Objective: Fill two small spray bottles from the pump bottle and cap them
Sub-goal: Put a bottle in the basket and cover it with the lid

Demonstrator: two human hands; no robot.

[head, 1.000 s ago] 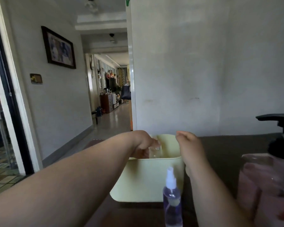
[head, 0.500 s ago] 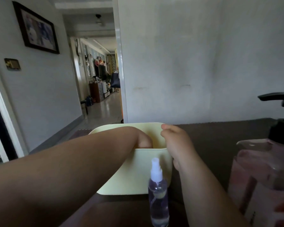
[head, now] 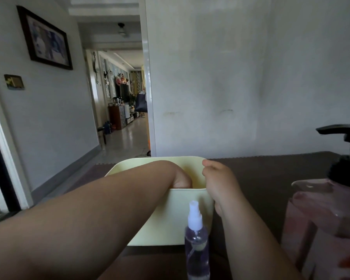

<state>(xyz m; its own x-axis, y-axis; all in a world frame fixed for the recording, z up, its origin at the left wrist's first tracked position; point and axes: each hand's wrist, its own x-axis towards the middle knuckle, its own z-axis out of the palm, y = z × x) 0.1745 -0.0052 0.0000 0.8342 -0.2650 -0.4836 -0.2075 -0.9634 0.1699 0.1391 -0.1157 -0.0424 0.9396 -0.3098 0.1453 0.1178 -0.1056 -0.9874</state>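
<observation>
Reaching down into the pale yellow plastic tub (head: 170, 219), the left hand (head: 181, 178) is hidden past the knuckles, so whether it grips anything cannot be told. Just right of it, the right hand (head: 218, 180) is curled over the tub's right rim, fingers pressed together. In front of the tub stands a small clear spray bottle with a white capped nozzle (head: 197, 245), upright on the dark brown table (head: 271, 172). Far right stands the large pink pump bottle with a black pump head (head: 331, 219).
</observation>
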